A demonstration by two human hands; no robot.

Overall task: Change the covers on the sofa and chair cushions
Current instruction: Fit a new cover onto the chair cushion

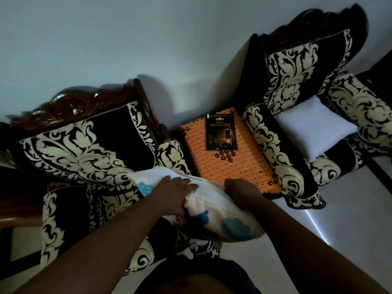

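Between two armchairs, both hands' grip point(214, 193) clamps a floral-covered cushion point(212, 209).

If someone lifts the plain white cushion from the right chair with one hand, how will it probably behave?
The white cushion looks puffy with sagging corners, so it is probably light and would dent under the fingers rather than stay stiff. It has no cover and its cloth looks matte, so it is unlikely to slip. Lying flat on the chair seat, it should not roll.
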